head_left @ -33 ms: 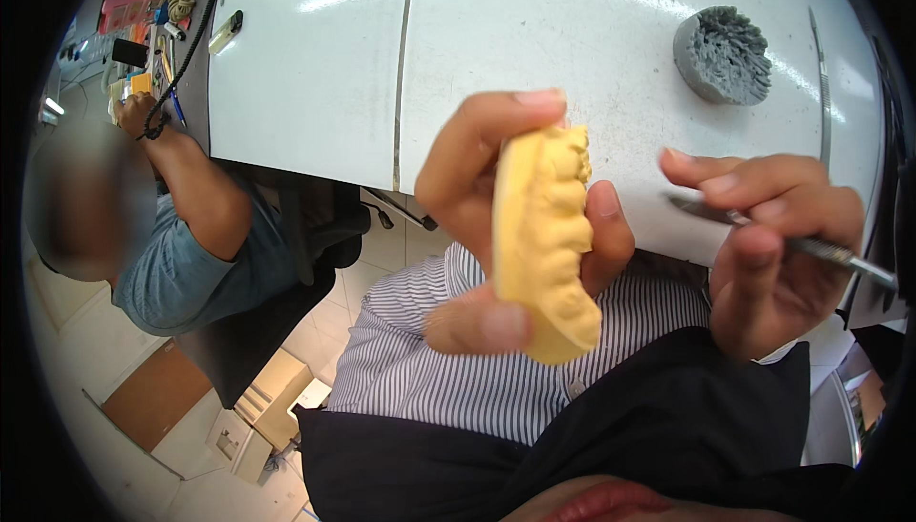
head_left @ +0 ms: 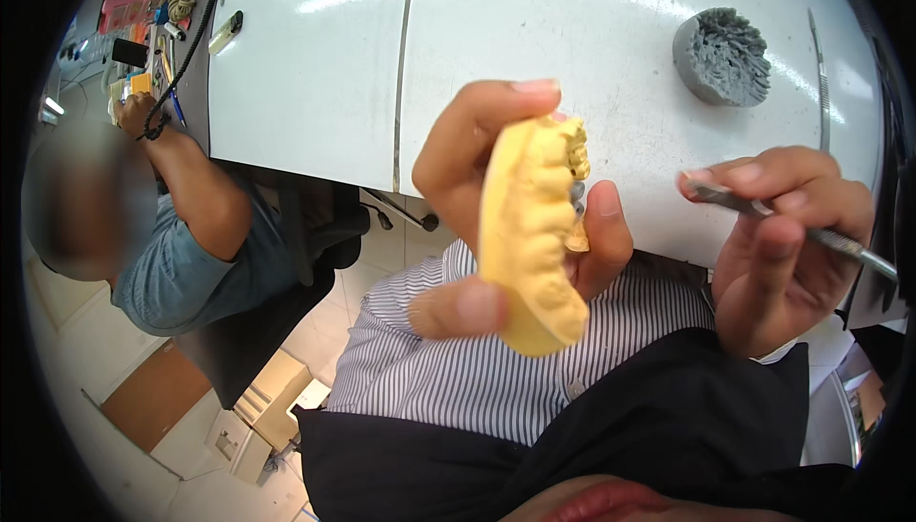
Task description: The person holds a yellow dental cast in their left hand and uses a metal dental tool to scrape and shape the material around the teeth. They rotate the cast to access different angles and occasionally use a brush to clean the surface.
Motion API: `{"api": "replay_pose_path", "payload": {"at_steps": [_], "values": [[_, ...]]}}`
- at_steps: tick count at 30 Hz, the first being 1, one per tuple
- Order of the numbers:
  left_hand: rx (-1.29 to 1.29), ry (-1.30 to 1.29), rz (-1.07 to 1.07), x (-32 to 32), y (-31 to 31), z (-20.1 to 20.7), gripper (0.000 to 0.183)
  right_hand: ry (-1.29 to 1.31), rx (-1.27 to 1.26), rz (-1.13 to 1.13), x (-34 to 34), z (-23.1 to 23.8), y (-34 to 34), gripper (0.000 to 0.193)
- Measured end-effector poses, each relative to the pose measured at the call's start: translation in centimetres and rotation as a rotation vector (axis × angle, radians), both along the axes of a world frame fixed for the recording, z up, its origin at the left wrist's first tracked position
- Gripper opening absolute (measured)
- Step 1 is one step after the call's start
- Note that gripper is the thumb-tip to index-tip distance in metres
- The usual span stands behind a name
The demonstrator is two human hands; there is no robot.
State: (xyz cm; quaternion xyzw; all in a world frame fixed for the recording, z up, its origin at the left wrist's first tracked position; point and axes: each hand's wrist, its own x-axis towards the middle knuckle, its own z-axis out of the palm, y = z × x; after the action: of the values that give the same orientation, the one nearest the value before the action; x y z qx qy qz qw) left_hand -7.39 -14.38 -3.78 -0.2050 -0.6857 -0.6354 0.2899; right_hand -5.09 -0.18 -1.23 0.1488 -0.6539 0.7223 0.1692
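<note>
A yellow plaster dental cast (head_left: pixel 530 226) is held up above my lap, its row of teeth facing right. My left hand (head_left: pixel 468 169) grips it, fingers at its upper end and behind it, thumb on its lower left side. Small grey teeth (head_left: pixel 577 199) show along the cast's inner side. To the right, my right hand (head_left: pixel 792 236) pinches a metal carving tool (head_left: pixel 835 240) with a knurled handle. The tool's flat blade points left toward the cast, apart from it.
On the white table (head_left: pixel 534 35) stand a round grey block with a ragged top (head_left: pixel 725 56) and a second slim metal tool (head_left: pixel 821 78). A lighter (head_left: pixel 226 32) lies at the far left. Another person (head_left: pixel 191 226) sits left, near a cluttered bench.
The cast has shifted slightly left and turned, so more of its inner side with the grey teeth shows. My right hand and the tool have moved slightly right.
</note>
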Motion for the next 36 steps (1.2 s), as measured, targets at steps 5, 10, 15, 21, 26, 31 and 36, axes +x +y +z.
{"api": "replay_pose_path", "payload": {"at_steps": [5, 10, 15, 21, 26, 31, 36], "values": [[0.025, -0.034, -0.047, -0.6, -0.5, 0.1, 0.09, -0.02, -0.076, -0.145, 0.1, -0.5, -0.2, 0.01], [0.067, -0.107, -0.098, -0.4, -0.8, 0.6, 0.094, -0.012, -0.11, -0.091, -0.2, -0.5, -1.0, 0.01], [-0.06, -0.058, -0.153, -0.8, -1.5, 0.3, 0.1, -0.092, -0.11, -0.106, -0.3, -0.3, -1.6, 0.012], [-0.046, -0.057, -0.253, -1.0, -2.0, 0.2, 0.102, -0.145, -0.039, -0.122, -0.1, -0.2, -1.6, 0.016], [-0.018, -0.043, -0.319, -1.4, -2.5, 0.0, 0.102, -0.047, 0.123, -0.176, -0.3, -0.8, -1.0, 0.017], [-0.024, 0.001, -0.361, -2.1, -3.0, -0.2, 0.103, -0.138, 0.007, -0.186, 0.3, -0.3, -0.9, 0.016], [-0.066, 0.114, -0.303, -2.4, -2.8, -0.7, 0.105, -0.127, -0.174, -0.13, -0.3, -0.6, -1.5, 0.013]]}}
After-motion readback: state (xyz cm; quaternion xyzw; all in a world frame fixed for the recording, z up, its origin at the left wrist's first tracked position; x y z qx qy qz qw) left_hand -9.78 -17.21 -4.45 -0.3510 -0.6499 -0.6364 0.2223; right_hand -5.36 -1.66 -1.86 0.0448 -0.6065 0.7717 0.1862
